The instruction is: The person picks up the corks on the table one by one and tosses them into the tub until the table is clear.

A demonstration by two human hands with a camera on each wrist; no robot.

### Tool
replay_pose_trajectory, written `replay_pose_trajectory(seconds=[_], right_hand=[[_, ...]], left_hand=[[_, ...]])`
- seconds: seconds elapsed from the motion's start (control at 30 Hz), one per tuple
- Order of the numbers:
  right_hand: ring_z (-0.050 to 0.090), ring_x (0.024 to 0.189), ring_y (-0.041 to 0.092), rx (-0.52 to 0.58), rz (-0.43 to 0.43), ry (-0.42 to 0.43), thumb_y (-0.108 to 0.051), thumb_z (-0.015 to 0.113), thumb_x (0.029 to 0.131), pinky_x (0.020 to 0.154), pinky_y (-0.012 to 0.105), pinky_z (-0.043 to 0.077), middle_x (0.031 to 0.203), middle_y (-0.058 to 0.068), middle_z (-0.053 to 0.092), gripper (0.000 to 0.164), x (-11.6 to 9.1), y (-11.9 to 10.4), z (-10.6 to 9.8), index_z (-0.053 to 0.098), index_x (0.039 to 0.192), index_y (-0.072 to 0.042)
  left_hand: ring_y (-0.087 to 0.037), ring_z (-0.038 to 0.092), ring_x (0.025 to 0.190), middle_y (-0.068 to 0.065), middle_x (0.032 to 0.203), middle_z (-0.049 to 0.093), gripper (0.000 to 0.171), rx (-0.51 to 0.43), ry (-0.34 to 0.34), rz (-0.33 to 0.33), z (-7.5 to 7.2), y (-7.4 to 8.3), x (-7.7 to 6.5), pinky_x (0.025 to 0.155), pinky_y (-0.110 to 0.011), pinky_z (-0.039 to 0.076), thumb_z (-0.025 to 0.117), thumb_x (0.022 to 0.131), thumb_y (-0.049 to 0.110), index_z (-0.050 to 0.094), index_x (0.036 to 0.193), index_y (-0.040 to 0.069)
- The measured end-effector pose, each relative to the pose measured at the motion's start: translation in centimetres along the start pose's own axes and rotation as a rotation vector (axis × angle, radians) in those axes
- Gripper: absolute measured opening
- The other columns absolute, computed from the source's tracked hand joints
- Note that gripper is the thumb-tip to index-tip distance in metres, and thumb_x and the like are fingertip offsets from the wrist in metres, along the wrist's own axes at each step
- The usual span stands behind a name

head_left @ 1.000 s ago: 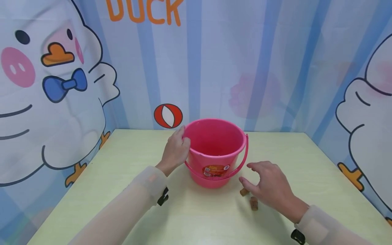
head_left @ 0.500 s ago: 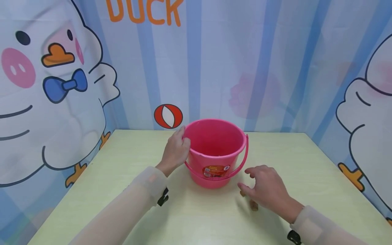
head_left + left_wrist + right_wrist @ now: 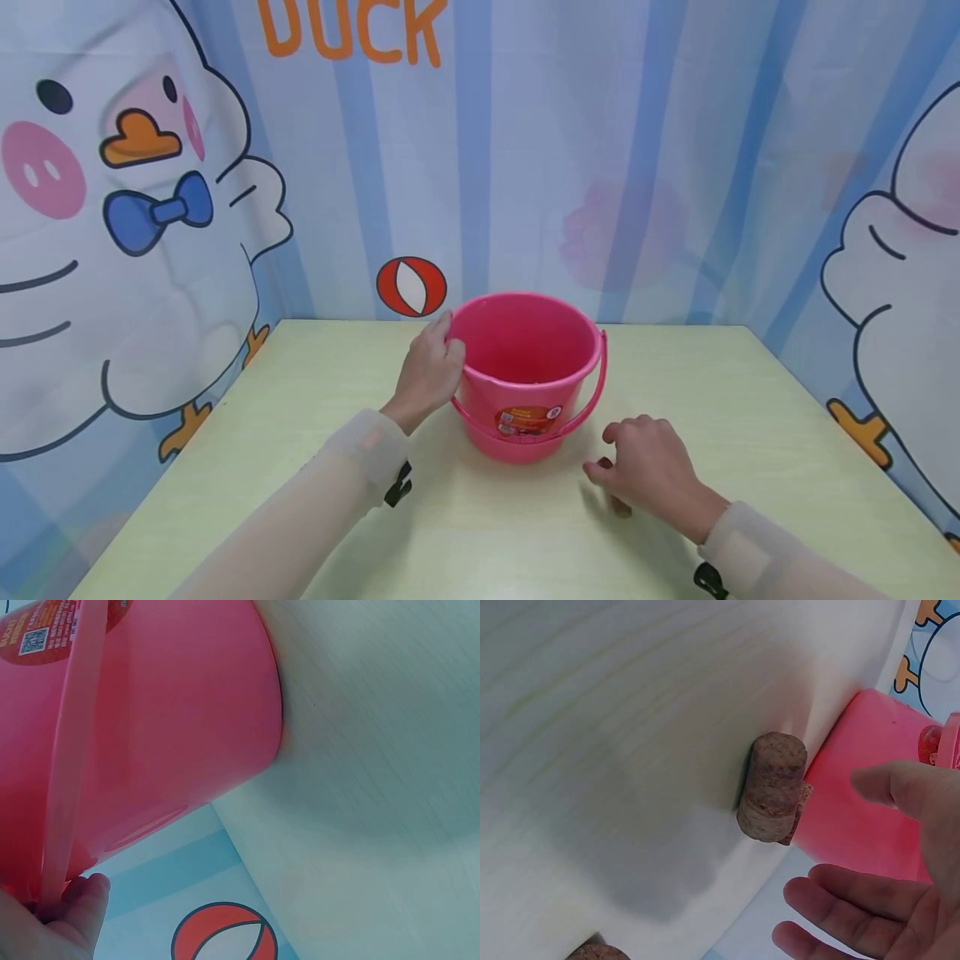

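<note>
A pink plastic bucket (image 3: 483,392) stands upright on the table, its handle (image 3: 71,750) hanging down the front over a red label. My left hand (image 3: 426,367) grips the left side of its rim, thumb on the outside. To the right of the bucket, my right hand (image 3: 651,465) hovers low over the table with thumb and fingers apart, holding nothing. Just beyond those fingertips in the right wrist view lies a brown cork (image 3: 772,787), with part of a second cork (image 3: 802,810) behind it. Another cork (image 3: 598,952) shows at the bottom edge of that view.
The pale wooden table (image 3: 315,467) reaches back to a blue striped curtain (image 3: 525,150) printed with cartoon ducks. Similar curtain cloth runs along the left and right sides.
My right hand has moved down and slightly left, now covering more of the corks in the head view. The left hand and the bucket have stayed in place.
</note>
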State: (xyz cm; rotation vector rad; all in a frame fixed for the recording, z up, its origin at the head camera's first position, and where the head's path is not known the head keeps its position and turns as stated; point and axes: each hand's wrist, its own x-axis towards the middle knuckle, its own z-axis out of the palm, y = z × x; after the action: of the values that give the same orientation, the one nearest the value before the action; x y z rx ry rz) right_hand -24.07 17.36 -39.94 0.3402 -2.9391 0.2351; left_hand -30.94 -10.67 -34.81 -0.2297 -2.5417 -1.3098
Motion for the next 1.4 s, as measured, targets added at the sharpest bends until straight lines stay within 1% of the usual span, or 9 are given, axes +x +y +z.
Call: replay_pose_trajectory(seconds=[0.07,0.17,0.23,0.3,0.53,0.77,1.03,1.2,1.4], right_hand=[[0.051,0.066,0.019,-0.001,0.001,-0.009,-0.04,0.086,0.077,0.072,0.041,0.051,0.052,-0.006,0.05,0.032,0.0,-0.1,0.2,0.071,0.074,-0.012],[0.048,0.06,0.018,0.003,0.012,-0.033,-0.04,0.087,0.077,0.063,0.036,0.044,0.049,-0.005,0.049,0.037,0.1,-0.1,0.4,0.062,0.064,-0.016],[0.047,0.058,0.017,0.01,0.023,-0.048,-0.04,0.087,0.077,0.06,0.034,0.041,0.049,-0.005,0.049,0.039,0.2,-0.1,0.6,0.059,0.061,-0.017],[0.048,0.056,0.017,0.014,0.033,-0.06,-0.04,0.087,0.077,0.06,0.033,0.04,0.049,-0.005,0.049,0.041,0.3,-0.1,0.8,0.058,0.059,-0.017],[0.048,0.056,0.016,0.009,0.047,-0.083,-0.039,0.086,0.078,0.067,0.038,0.042,0.049,-0.004,0.049,0.043,0.4,-0.1,1.1,0.056,0.057,-0.017],[0.048,0.056,0.015,-0.006,0.039,-0.089,-0.038,0.086,0.078,0.07,0.039,0.044,0.05,-0.005,0.05,0.042,0.2,-0.1,1.3,0.056,0.057,-0.018],[0.05,0.056,0.014,0.011,0.06,-0.119,-0.038,0.087,0.077,0.074,0.042,0.048,0.051,-0.007,0.052,0.032,0.5,-0.1,1.9,0.067,0.064,-0.017],[0.049,0.055,0.014,0.0,0.036,-0.112,-0.035,0.086,0.079,0.075,0.043,0.049,0.05,-0.006,0.052,0.03,0.4,-0.2,1.8,0.067,0.064,-0.017],[0.05,0.056,0.013,0.009,0.011,-0.096,-0.033,0.086,0.079,0.074,0.043,0.048,0.052,-0.007,0.053,0.027,0.4,-0.1,1.6,0.068,0.067,-0.018]], left_hand=[[-0.031,0.048,0.136,-0.008,0.157,0.043,0.065,-0.001,0.001,-0.001,0.0,0.0,0.0,0.096,-0.045,0.056,0.052,0.103,0.021,0.029,0.162,0.01],[-0.031,0.048,0.136,-0.008,0.157,0.043,0.065,-0.003,0.0,-0.001,0.0,0.0,0.0,0.096,-0.045,0.056,0.052,0.103,0.021,0.028,0.162,0.01],[-0.03,0.048,0.135,-0.008,0.157,0.043,0.065,-0.004,-0.001,-0.001,0.0,0.0,0.0,0.096,-0.045,0.056,0.052,0.103,0.021,0.029,0.162,0.01],[-0.03,0.049,0.135,-0.007,0.157,0.043,0.064,-0.007,0.0,-0.003,0.0,0.1,0.0,0.096,-0.045,0.056,0.052,0.103,0.021,0.029,0.162,0.01],[-0.03,0.05,0.134,-0.008,0.156,0.044,0.065,-0.006,-0.001,-0.002,0.0,0.1,-0.1,0.095,-0.045,0.057,0.053,0.103,0.021,0.029,0.162,0.01],[-0.03,0.049,0.134,-0.008,0.156,0.044,0.066,-0.006,-0.002,-0.008,0.0,0.0,0.0,0.095,-0.045,0.057,0.053,0.103,0.022,0.028,0.162,0.011],[-0.03,0.049,0.134,-0.007,0.156,0.044,0.066,-0.002,-0.004,-0.008,0.0,-0.1,0.0,0.095,-0.045,0.057,0.053,0.102,0.024,0.029,0.162,0.011],[-0.03,0.049,0.134,-0.008,0.156,0.044,0.067,0.002,-0.005,-0.008,0.0,-0.1,-0.1,0.095,-0.044,0.057,0.053,0.102,0.025,0.028,0.162,0.011],[-0.03,0.048,0.136,-0.007,0.157,0.043,0.066,0.004,-0.005,-0.009,0.0,-0.1,0.0,0.096,-0.045,0.056,0.052,0.102,0.025,0.028,0.163,0.012]])
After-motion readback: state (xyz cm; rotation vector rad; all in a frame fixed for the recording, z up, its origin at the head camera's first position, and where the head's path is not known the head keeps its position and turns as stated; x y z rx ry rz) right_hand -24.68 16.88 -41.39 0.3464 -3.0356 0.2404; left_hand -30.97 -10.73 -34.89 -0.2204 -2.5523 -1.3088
